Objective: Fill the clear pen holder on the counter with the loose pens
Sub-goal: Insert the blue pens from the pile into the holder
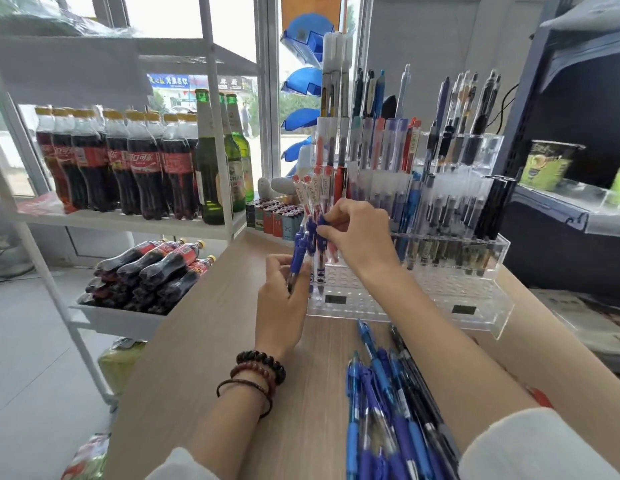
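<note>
The left hand (282, 299) grips several blue pens (299, 252); the right hand (360, 240) pinches a single pen (323, 222) above the clear holder (422, 292).

I am working on a counter (197, 358) showing matt wood grain; the pen holder (426, 289) is gleaming, clear glossy plastic; the pens (381, 403) are looking smooth, shiny plastic; my sleeve (530, 445) is looking like soft cloth.

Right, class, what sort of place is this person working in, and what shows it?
Probably a small shop: rows of cola bottles, a box of lighters, and a tiered clear pen holder stocked with pens on the counter.
</note>
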